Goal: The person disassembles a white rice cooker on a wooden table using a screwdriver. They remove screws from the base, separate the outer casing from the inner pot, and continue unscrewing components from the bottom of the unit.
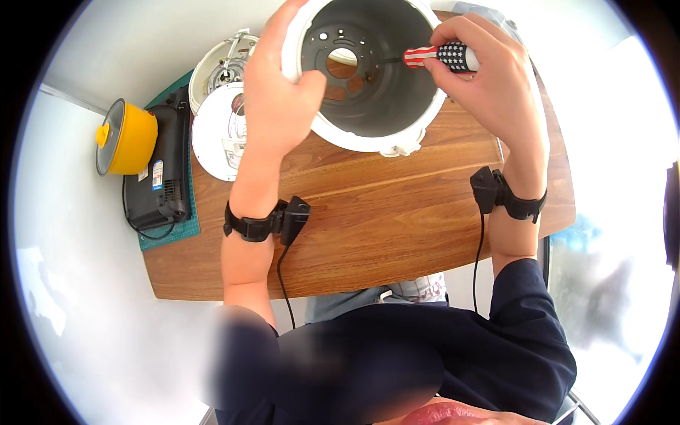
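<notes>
A white round cooker housing [358, 142] lies at the far middle of the table, its open mouth facing me. Its dark grey inner wall and a bottom with a large central hole and several smaller holes show. My left hand [283, 99] grips the housing's left rim, thumb at the inner edge, with fingertips partly hidden. In my right hand [489, 78], a screwdriver [440, 57] with a stars-and-stripes handle is pinched between thumb and fingers. The screwdriver's thin shaft points left into the housing; I cannot tell where its tip touches.
Left of the housing are a white disc-shaped part [212, 134] and a white round part with metal fittings [221, 67]. Farther left, a yellow pot [134, 138] rests against a black appliance [166, 184] on a green mat [185, 230]. Cables hang from both wrist straps.
</notes>
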The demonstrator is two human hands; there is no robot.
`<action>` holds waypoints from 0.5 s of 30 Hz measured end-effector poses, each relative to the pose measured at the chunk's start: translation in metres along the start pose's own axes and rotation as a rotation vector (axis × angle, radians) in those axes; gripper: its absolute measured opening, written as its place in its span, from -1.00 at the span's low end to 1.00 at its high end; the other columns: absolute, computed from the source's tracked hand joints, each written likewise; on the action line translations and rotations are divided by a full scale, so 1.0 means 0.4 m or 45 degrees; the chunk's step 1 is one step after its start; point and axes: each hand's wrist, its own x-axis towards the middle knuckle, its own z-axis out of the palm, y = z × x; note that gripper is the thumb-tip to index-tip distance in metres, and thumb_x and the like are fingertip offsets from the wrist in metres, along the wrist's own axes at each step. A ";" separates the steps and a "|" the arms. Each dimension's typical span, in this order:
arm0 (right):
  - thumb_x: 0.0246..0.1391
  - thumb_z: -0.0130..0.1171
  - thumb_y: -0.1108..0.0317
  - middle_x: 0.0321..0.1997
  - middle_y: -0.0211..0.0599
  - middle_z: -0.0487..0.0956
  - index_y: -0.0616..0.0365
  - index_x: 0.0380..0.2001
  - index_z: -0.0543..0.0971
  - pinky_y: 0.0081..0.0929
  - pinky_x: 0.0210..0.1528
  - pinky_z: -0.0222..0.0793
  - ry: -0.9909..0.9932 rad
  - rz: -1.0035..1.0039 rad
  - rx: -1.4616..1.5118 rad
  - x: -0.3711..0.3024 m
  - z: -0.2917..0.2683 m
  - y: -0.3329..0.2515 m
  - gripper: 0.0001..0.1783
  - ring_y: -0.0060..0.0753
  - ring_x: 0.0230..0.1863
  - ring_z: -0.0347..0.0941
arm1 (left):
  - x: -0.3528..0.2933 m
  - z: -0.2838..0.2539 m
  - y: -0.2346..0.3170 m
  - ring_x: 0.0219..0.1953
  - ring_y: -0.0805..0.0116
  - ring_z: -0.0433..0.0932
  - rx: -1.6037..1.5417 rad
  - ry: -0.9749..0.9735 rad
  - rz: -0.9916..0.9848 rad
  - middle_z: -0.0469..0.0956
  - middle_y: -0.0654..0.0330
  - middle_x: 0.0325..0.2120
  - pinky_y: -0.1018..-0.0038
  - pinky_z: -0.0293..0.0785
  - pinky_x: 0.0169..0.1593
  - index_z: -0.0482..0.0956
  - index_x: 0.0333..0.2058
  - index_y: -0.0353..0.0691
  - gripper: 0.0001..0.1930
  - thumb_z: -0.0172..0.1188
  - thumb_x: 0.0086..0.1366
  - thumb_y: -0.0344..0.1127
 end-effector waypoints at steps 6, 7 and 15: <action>0.04 0.36 0.43 -0.33 -0.18 0.57 0.21 -0.30 0.58 -0.33 -0.29 0.47 -0.126 0.059 0.023 0.014 -0.032 -0.047 -0.82 -0.17 -0.35 0.53 | -0.006 -0.010 0.013 0.17 0.26 0.52 -0.059 0.013 -0.017 0.57 -0.02 0.07 0.43 0.28 0.34 0.40 0.29 -0.40 -0.13 -0.14 -0.17 -0.64; 0.01 0.37 0.42 -0.32 -0.15 0.57 0.22 -0.32 0.58 -0.28 -0.26 0.48 -0.134 0.105 0.052 0.014 -0.026 -0.045 -0.81 -0.10 -0.33 0.54 | -0.006 -0.010 0.012 0.18 0.26 0.51 -0.067 0.003 -0.015 0.57 -0.03 0.08 0.42 0.28 0.34 0.40 0.29 -0.41 -0.13 -0.14 -0.16 -0.64; -0.02 0.40 0.42 -0.32 -0.13 0.58 0.22 -0.36 0.59 -0.26 -0.24 0.49 -0.059 0.102 0.099 0.006 0.020 -0.009 -0.81 -0.06 -0.29 0.57 | 0.000 -0.017 -0.029 0.22 0.21 0.49 -0.081 0.004 0.067 0.56 -0.06 0.10 0.38 0.26 0.36 0.41 0.28 -0.43 -0.16 -0.12 -0.15 -0.62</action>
